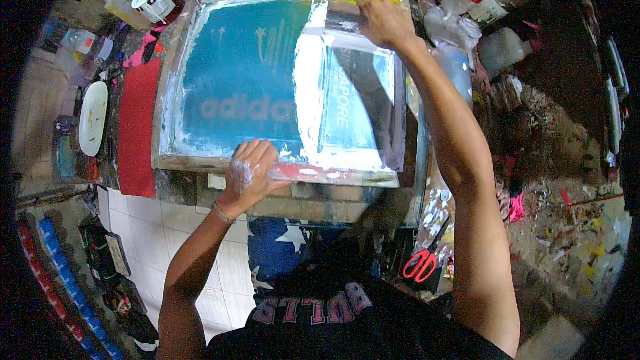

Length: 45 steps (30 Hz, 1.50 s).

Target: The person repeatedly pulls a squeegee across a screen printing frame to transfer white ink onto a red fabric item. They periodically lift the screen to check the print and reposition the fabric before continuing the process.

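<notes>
A wooden screen-printing frame (170,107) with teal mesh (240,60), faint lettering and white ink smears lies in front of me. A thick white band divides off a paler section on the right, crossed by my arm's shadow. My left hand (250,175), smeared with pale ink, grips the frame's front edge, fingers curled over it. My right hand (387,21) is at the far right corner, fingers curled down by a brownish bar; what exactly they hold is hidden.
Left are red fabric (137,127), an oval white dish (92,119) and a white tub (157,0). Right are a red-stained container (487,10), plastic jugs (500,50) and red-handled scissors (419,265) low by my arm. Tiled floor (133,233) shows below the bench.
</notes>
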Tool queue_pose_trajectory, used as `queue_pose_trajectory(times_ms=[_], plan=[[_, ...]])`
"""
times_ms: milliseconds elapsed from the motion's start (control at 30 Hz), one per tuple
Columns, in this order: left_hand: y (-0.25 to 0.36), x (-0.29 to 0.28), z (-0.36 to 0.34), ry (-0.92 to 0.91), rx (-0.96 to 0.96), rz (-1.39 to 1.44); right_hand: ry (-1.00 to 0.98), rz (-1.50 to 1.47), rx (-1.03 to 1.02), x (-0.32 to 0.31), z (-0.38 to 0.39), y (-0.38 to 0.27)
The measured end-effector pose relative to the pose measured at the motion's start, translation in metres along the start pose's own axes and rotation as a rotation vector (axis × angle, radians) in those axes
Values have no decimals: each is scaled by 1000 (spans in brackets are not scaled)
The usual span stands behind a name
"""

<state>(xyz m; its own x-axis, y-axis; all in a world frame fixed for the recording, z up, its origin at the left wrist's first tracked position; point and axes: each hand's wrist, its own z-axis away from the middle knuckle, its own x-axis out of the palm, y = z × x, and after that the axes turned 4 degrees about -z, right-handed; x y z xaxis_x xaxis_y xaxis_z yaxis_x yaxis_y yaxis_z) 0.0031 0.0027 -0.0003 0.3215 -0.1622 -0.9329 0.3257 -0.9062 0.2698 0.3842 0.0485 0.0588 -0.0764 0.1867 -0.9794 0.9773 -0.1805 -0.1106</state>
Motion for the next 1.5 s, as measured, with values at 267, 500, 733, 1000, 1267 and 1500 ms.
queue_pose_trajectory(times_ms=[267,500,733,1000,1267,1500], plan=[[2,2,0,15,-5,-5,-81,-94,-59,-22,166,-81],[2,3,0,4,-41,3,-172,-110,-97,-29,149,-63],[-2,4,2,81,42,-17,-40,47,-36,-8,-5,7],[-1,4,0,-9,-16,-19,-85,15,-76,-6,85,-32],[5,3,1,67,-26,-23,0,-61,-104,-19,206,-101],[14,-37,-14,77,-25,0,301,92,-139,-50,217,-107]])
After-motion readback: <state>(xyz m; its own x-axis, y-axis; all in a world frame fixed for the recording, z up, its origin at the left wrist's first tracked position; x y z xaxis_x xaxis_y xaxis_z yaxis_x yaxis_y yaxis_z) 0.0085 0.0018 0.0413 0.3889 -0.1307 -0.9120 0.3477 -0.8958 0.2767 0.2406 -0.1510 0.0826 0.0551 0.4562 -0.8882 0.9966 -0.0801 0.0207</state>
